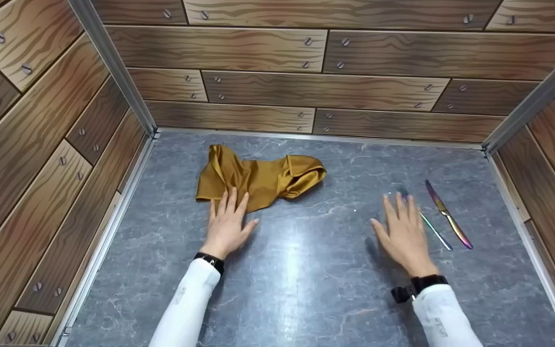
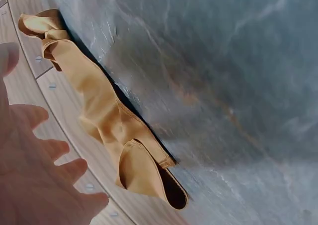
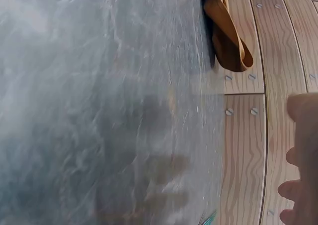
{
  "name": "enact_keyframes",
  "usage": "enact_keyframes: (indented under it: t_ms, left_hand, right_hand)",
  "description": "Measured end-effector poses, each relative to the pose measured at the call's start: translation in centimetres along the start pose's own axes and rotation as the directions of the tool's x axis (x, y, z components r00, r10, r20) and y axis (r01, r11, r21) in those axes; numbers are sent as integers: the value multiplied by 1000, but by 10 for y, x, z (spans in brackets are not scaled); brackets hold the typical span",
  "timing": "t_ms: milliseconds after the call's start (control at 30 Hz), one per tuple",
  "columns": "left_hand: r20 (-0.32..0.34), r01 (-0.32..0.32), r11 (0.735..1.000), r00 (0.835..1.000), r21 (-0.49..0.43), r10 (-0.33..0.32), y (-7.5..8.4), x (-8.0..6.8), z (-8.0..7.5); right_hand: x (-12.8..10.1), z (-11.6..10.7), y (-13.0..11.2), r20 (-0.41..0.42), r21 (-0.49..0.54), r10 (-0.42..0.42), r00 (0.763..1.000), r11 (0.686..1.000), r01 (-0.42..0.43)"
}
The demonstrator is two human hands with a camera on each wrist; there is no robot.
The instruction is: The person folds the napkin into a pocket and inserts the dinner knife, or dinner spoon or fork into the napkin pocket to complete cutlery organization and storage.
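From my remote seat the biggest thing is the grey bench point(image 1: 306, 270), walled in by wood-print panels point(image 1: 268, 48). On it, just ahead of my left grip point(image 1: 227, 224), lies the gold cloth point(image 1: 258, 176), crumpled, with a rolled fold at its far right end; the fingertips point(image 1: 231, 195) lie on its near edge, fingers straight and spread, holding nothing. In the left wrist view the cloth point(image 2: 109, 120) stands in loose ridges beyond the flat hand point(image 2: 35, 170). My right grip point(image 1: 405, 231) is equally wide, fingers straight and low over the bare bench, well to the right of the cloth and empty. Just right of that grip lie a knife point(image 1: 448, 217) with an iridescent sheen and, closer still, a thin utensil point(image 1: 434, 230) whose head is partly hidden by the fingers; I cannot tell whether the hand touches it. As I judge it, the step in hand is to flatten the cloth, and doing it well means pinning the near edge with the left palm, then drawing the right grip across to the rolled fold and sweeping outward, keeping the sleeve clear of the cutlery.
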State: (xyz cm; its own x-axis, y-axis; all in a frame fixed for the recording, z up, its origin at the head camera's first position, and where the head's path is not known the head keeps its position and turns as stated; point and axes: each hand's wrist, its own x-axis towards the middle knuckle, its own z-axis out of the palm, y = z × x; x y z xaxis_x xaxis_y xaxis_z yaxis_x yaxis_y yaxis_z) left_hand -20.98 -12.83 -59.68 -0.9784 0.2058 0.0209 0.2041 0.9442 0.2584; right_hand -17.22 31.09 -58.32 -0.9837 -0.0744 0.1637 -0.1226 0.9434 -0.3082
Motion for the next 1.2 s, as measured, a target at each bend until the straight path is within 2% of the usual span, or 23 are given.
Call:
enact_keyframes:
  t_ms: [167, 300, 400, 533, 700, 800, 1033, 1200]
  left_hand:
    - [78, -5, 998, 997, -55, 9, -2, 14, 5]
    - [165, 34, 996, 986, -82, -20, -3, 24, 12]
    - [211, 62, 995, 976, -81, -44, -2, 28, 15]
    - [205, 79, 995, 976, -53, -67, 1, 30, 16]
    - [156, 58, 998, 986, -21, -54, 4, 29, 16]
    - [138, 52, 999, 989, -10, -51, 7, 28, 16]
    - [124, 43, 998, 991, 35, -47, 11, 25, 12]
    - [117, 9, 999, 993, 52, -16, 16, 21, 10]
  right_hand:
    - [16, 12, -35, 56, 8, -133, 990, 991, 133]
    - [35, 31, -79, 165, 4, -273, 948, 961, 276]
    - [52, 44, -108, 235, 10, -328, 915, 942, 336]
    - [72, 57, -130, 306, 23, -344, 888, 935, 355]
    - [84, 67, -128, 406, 16, -283, 869, 953, 303]
    - [82, 70, -116, 432, -15, -236, 871, 963, 268]
    - [73, 63, -89, 373, -41, -202, 905, 971, 234]
    - [69, 58, -72, 364, -39, -186, 913, 976, 214]
